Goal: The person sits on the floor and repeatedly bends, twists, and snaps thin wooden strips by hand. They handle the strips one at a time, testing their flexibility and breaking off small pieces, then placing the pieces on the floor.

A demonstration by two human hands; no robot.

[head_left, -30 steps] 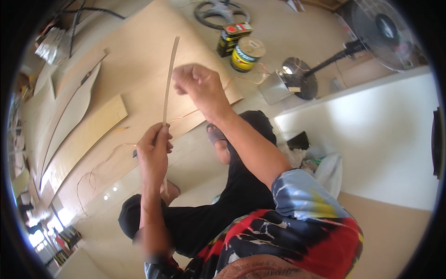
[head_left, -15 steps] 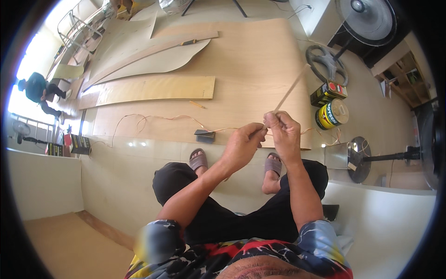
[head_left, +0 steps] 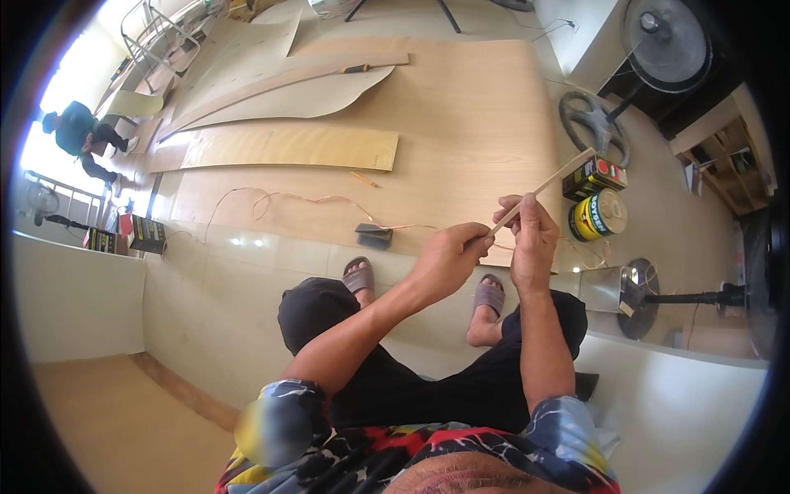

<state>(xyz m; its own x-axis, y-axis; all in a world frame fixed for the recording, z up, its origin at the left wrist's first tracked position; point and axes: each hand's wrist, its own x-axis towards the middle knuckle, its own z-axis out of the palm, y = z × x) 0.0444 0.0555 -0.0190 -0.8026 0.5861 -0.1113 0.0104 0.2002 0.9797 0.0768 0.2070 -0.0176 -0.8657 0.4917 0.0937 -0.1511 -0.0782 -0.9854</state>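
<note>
Pale, glossy floor (head_left: 214, 305) with a large wood-grained sheet (head_left: 477, 107) spread over it. On the sheet lie a long yellowish panel (head_left: 288, 149), a pencil (head_left: 364, 179) and, near its front edge, a dark block (head_left: 374, 236). Right of the sheet, a yellow can (head_left: 598, 216) stands on the floor.

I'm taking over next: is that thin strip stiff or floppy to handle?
The thin strip is probably light, being so narrow. It's likely fairly stiff, not floppy: its free end juts nearly straight beyond the right hand.
</note>
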